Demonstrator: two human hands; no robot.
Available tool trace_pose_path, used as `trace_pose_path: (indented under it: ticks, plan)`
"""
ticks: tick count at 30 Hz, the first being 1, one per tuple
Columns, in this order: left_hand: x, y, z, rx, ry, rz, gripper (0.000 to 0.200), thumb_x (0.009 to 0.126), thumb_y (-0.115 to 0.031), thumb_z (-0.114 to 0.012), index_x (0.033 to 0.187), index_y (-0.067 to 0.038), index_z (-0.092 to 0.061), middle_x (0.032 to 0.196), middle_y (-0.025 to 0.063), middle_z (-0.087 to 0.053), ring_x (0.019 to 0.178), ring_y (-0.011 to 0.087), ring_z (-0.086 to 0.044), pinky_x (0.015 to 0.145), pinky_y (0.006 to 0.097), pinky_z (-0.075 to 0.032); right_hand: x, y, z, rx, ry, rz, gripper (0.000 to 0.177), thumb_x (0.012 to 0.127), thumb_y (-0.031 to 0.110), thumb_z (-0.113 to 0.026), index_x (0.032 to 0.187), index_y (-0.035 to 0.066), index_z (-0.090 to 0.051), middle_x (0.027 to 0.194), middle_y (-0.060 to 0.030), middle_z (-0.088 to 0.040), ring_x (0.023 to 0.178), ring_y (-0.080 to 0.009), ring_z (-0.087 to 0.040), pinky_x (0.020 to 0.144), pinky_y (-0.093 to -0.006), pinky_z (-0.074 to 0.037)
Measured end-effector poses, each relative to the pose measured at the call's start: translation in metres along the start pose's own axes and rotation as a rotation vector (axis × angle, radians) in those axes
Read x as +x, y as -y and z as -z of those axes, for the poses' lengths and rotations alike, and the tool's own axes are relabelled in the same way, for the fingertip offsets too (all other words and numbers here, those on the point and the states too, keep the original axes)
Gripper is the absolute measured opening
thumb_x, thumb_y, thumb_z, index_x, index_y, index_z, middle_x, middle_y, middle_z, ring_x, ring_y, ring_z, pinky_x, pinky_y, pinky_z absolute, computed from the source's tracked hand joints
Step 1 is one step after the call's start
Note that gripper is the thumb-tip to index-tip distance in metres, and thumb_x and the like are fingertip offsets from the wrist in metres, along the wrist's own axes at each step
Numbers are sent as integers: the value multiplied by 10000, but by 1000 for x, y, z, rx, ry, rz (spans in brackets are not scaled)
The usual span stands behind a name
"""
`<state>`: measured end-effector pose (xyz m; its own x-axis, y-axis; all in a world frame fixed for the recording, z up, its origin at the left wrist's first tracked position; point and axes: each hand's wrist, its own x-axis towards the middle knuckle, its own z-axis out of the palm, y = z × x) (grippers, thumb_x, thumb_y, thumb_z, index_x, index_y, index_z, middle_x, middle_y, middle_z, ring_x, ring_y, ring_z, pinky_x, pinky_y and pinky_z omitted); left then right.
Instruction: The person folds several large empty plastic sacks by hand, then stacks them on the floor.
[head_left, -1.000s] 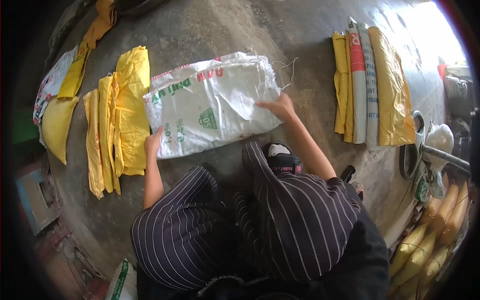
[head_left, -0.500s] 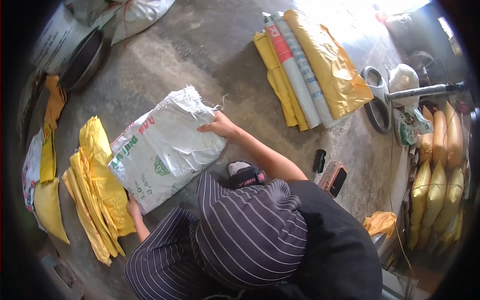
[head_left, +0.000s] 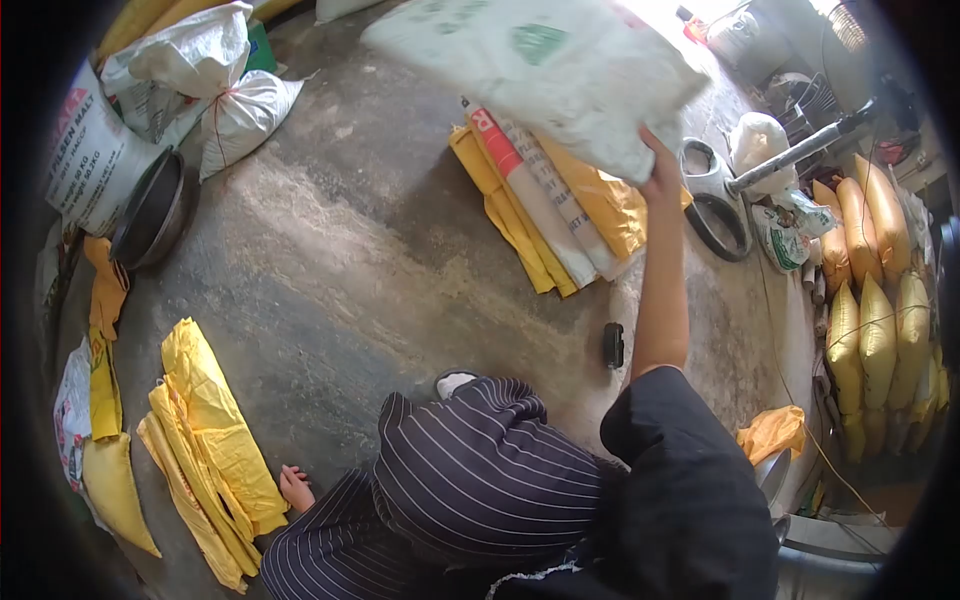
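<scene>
My right hand [head_left: 662, 168] grips the lower right corner of a white woven sack [head_left: 570, 75], raised over the far floor and smeared by motion. Beneath it lies a row of folded sacks, with a yellow sack [head_left: 500, 210] on the left, a grey-white sack [head_left: 540, 205] with a red band, and a shiny yellow-orange sack [head_left: 610, 215], partly covered. My left hand [head_left: 296, 488] is low by my left knee, fingers loosely apart, holding nothing. Just left of it lies a pile of folded yellow sacks [head_left: 215, 440].
Filled white sacks [head_left: 245, 120] and a dark basin [head_left: 150, 210] stand at upper left. A metal pole [head_left: 800, 150] on a ring-shaped base lies at right, near stacked full yellow bags [head_left: 875, 340]. A small black object [head_left: 613, 345] rests on the concrete floor [head_left: 340, 270].
The white sack has swung from in front of my knees up and right over the row of folded sacks, carried by my right hand. My left hand has let go of it.
</scene>
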<state>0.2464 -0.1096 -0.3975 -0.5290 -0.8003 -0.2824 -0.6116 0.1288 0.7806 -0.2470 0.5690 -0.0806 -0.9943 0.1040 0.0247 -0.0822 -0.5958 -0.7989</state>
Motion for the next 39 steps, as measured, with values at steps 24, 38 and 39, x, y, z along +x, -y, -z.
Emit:
trace_pose_path:
  ticks: [24, 38, 39]
  plan:
    - [-3, -3, 5, 235, 152, -157, 333, 962, -286, -460, 832, 1, -568, 597, 72, -562, 472, 131, -531, 405, 267, -449, 10, -12, 240, -430, -493, -128, 442, 909, 225, -573, 1231, -57, -461, 1116, -172, -593, 967, -294, -608, 811, -411, -518]
    - [-21, 2, 21, 454, -92, -296, 212, 912, -204, -520, 839, -6, -543, 712, 198, -549, 637, 312, -560, 589, 401, -439, -71, -59, 118, -1823, -1353, 1006, 888, 722, 407, -696, 1370, -2, -248, 1235, -249, -362, 1156, -432, -367, 802, -590, -379]
    - [-30, -11, 23, 475, -269, -442, 170, 893, -176, -534, 864, -12, -570, 753, 201, -577, 719, 350, -578, 630, 416, -445, -76, -66, 94, -1796, -1267, 1031, 770, 758, 380, -650, 1346, 13, -313, 1234, -212, -373, 1155, -401, -378, 816, -567, -384]
